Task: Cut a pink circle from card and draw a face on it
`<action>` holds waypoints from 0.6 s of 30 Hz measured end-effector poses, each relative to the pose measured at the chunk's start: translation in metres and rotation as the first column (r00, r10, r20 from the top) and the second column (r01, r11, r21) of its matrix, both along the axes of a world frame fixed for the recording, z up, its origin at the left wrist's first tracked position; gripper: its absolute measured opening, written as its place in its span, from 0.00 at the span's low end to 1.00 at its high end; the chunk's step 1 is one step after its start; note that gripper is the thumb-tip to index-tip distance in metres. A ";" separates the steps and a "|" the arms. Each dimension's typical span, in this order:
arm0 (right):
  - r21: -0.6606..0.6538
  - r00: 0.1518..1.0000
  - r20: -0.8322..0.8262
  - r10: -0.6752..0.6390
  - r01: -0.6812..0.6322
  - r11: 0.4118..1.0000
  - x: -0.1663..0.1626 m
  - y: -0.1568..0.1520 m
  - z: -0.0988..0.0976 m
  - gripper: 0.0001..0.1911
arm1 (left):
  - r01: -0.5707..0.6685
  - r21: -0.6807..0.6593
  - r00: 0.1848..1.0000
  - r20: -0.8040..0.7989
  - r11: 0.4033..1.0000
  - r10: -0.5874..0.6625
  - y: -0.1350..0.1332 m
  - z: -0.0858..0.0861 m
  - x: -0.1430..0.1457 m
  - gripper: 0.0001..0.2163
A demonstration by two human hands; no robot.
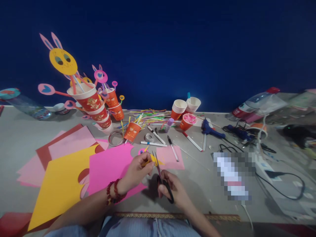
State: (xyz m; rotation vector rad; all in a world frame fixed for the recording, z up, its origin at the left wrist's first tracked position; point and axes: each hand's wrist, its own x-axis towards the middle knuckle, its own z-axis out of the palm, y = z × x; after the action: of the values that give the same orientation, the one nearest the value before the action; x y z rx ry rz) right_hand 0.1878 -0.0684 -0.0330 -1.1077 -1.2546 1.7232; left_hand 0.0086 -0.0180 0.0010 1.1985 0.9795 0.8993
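Between the thumb and fingers of my left hand is a small piece of yellow paper. My right hand has its fingers through the black handles of a pair of scissors. The blades point away from me, slightly apart, and the yellow paper lies at them. Under my left forearm and hand spreads a bright pink sheet with rounded cut-outs. Left of it lies a large yellow sheet, also cut along its edge. A pale pink sheet lies just beyond the scissors.
Stacked red cups with paper bunny figures stand at the back left. Coloured pipe cleaners, a tape roll and markers lie behind my hands. A blue glue gun, cables and a blurred-out phone-like object are on the right.
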 end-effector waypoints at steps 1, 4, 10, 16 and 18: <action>0.002 1.000 0.001 -0.003 0.003 1.000 0.000 0.000 0.001 0.34 | -0.002 -0.001 1.000 -0.001 1.000 0.002 0.000 0.000 0.000 0.17; -0.002 1.000 0.002 -0.001 0.001 1.000 0.000 0.000 0.003 0.34 | 0.002 -0.004 1.000 0.004 1.000 -0.002 0.000 0.000 0.000 0.17; 0.009 1.000 0.003 -0.008 0.008 1.000 -0.001 0.000 0.005 0.33 | -0.002 -0.011 1.000 0.008 1.000 0.002 0.000 0.001 0.000 0.17; 0.003 1.000 -0.008 0.012 -0.012 1.000 -0.001 0.002 0.006 0.33 | -0.003 0.000 1.000 -0.001 1.000 0.003 0.000 0.002 0.000 0.17; 0.001 1.000 -0.004 0.007 -0.007 1.000 -0.001 0.002 0.006 0.33 | -0.001 0.000 1.000 -0.001 1.000 0.001 0.000 0.002 0.000 0.17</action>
State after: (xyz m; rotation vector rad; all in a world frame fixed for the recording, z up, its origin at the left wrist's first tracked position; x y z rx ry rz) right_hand 0.1870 -0.0667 -0.0265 -1.1008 -1.2578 1.7289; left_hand 0.0086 -0.0182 0.0027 1.1992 0.9812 0.8995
